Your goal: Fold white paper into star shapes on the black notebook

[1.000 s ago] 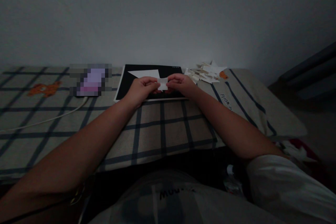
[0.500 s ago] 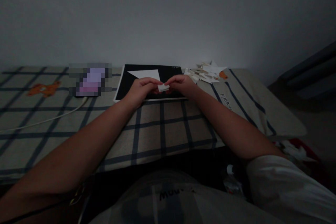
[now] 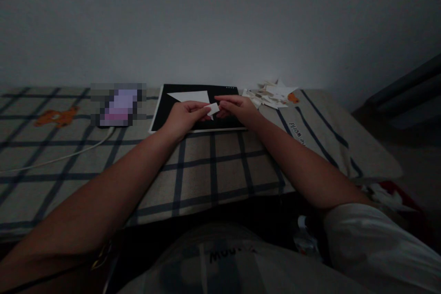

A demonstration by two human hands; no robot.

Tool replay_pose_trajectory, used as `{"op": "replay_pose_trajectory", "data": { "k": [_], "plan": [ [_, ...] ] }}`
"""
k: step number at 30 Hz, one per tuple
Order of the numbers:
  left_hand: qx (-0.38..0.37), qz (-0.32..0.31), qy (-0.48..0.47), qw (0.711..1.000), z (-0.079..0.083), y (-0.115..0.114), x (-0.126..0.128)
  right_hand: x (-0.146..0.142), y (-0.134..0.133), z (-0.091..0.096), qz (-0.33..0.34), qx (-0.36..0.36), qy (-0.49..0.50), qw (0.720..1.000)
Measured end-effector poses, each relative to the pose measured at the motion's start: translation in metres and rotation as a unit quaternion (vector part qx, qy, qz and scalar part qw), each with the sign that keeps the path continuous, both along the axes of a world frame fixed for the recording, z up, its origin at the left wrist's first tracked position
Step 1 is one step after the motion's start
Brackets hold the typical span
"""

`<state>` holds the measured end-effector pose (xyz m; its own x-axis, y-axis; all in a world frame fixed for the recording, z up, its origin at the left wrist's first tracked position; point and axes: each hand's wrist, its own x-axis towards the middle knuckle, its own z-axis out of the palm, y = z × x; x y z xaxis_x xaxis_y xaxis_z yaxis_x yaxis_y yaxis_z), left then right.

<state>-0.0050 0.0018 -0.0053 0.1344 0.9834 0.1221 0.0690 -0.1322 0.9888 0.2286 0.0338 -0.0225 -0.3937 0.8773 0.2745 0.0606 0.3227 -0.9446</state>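
Between the thumb and fingers of my left hand (image 3: 188,117) is a small folded piece of white paper (image 3: 213,110), its corner tilted up. My right hand (image 3: 237,106) is close by on the right, index finger stretched out above the thumb. Its lower fingers come near the paper's right edge; whether they touch it I cannot tell. Both hands are over a black board with a white edge (image 3: 158,117). On that board, behind my left hand, lies a larger white paper triangle (image 3: 193,96).
A heap of folded white paper pieces (image 3: 270,96) lies right of the board. To the left is a blurred-out phone (image 3: 119,108) with a white cable (image 3: 79,152). A checked cloth (image 3: 196,170) covers the table against the wall. Below on the right is a clear bottle (image 3: 305,239).
My right fingers have let go of the paper's right side and lifted apart. The paper has turned and tilted in my left hand.
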Motion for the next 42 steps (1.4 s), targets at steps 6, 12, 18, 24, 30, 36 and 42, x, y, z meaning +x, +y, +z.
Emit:
{"op": "replay_pose_trajectory", "data": {
  "k": [6,12,18,24,30,36,42],
  "plan": [
    [0.013,-0.001,-0.017,1.0,0.0,-0.002,0.001,-0.001,-0.001,0.001,0.015,-0.02,-0.043,0.999],
    [-0.009,0.007,0.049,0.999,0.0,-0.001,0.0,0.001,-0.005,0.007,0.029,0.009,-0.085,0.996],
    [0.025,-0.024,0.08,0.996,0.001,-0.002,-0.002,0.002,-0.008,0.01,0.046,0.034,-0.126,0.99],
    [0.025,-0.038,0.084,0.995,-0.004,0.002,-0.005,0.001,-0.01,0.009,0.049,0.06,-0.139,0.987],
    [0.016,-0.029,0.105,0.994,-0.003,0.002,-0.005,0.001,-0.01,0.01,0.04,0.054,-0.156,0.986],
    [0.016,-0.025,0.118,0.993,0.001,-0.001,-0.005,0.003,-0.011,0.011,0.04,0.063,-0.176,0.982],
    [0.017,-0.03,0.117,0.993,0.002,-0.001,-0.005,0.002,-0.013,0.011,0.039,0.074,-0.174,0.981]
  ]
}}
